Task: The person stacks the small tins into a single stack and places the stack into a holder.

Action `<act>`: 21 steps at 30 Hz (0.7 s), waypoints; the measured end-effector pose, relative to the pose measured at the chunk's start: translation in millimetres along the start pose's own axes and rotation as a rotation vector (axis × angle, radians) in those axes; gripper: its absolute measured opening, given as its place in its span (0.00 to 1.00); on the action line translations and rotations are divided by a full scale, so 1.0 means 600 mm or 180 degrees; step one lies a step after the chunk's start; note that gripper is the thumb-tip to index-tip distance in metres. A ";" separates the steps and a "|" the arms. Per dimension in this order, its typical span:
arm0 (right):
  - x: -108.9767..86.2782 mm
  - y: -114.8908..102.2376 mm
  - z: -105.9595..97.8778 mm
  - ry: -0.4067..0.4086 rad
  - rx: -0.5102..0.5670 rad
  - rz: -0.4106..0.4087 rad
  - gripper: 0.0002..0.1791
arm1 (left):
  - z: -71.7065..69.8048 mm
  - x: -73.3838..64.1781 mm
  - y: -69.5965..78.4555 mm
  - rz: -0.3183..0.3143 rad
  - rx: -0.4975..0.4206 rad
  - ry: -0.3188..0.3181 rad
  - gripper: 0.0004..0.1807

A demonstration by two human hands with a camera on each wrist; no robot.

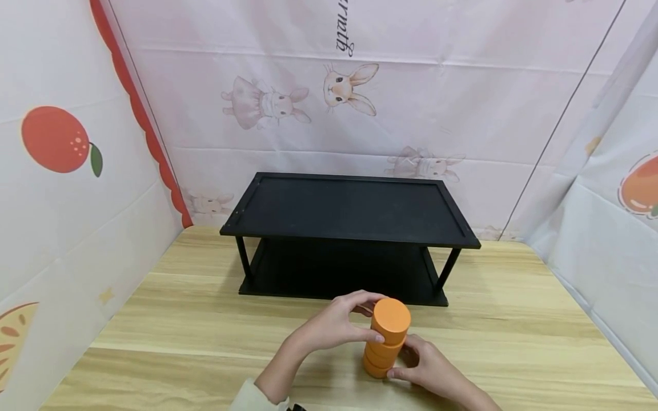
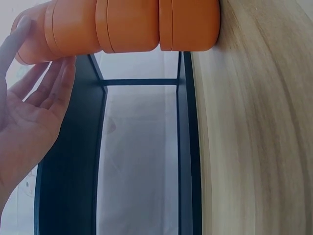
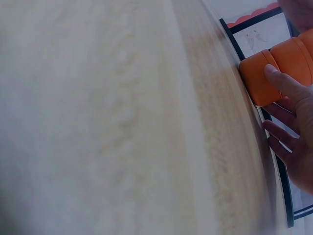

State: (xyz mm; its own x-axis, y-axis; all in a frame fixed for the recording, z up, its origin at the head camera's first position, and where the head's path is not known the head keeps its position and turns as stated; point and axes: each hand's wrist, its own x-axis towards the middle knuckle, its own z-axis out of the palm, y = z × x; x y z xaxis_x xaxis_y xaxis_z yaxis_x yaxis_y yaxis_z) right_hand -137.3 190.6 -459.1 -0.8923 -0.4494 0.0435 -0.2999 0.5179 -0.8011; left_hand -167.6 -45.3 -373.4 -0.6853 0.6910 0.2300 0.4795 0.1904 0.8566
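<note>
Several orange round containers form an upright stack on the wooden table, in front of the black shelf. Near the top, my left hand (image 1: 336, 324) grips the uppermost orange container (image 1: 392, 317) between thumb and fingers. Lower down on the right side, my right hand (image 1: 430, 368) holds the bottom orange container (image 1: 374, 369) with its thumb across the front. In the left wrist view, the orange containers (image 2: 131, 27) lie against each other, with seams like lid edges. The right wrist view shows the thumb pressed on the bottom container (image 3: 257, 81), which stands on the tabletop.
A black two-tier shelf (image 1: 349, 208) with thin posts stands behind the stack at the back of the table (image 1: 195, 331). Printed cloth walls (image 1: 247, 51) with rabbits and fruit enclose the back and both sides.
</note>
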 end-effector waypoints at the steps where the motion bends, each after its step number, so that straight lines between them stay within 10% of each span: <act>1: 0.000 -0.001 0.000 -0.0002 0.0006 0.0001 0.33 | 0.000 0.000 0.000 -0.0005 -0.0003 0.0004 0.30; 21: 0.002 0.005 0.000 -0.0081 0.0117 0.0070 0.32 | 0.003 -0.002 -0.001 -0.0013 0.0007 0.0026 0.30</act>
State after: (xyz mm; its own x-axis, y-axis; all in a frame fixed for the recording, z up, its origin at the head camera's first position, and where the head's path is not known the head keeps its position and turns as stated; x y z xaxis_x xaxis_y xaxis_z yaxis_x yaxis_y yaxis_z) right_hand -139.1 191.5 -461.5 -0.8896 -0.4567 0.0108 -0.2672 0.5010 -0.8232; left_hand -166.0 -45.3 -375.0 -0.6918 0.6845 0.2302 0.4779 0.1949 0.8565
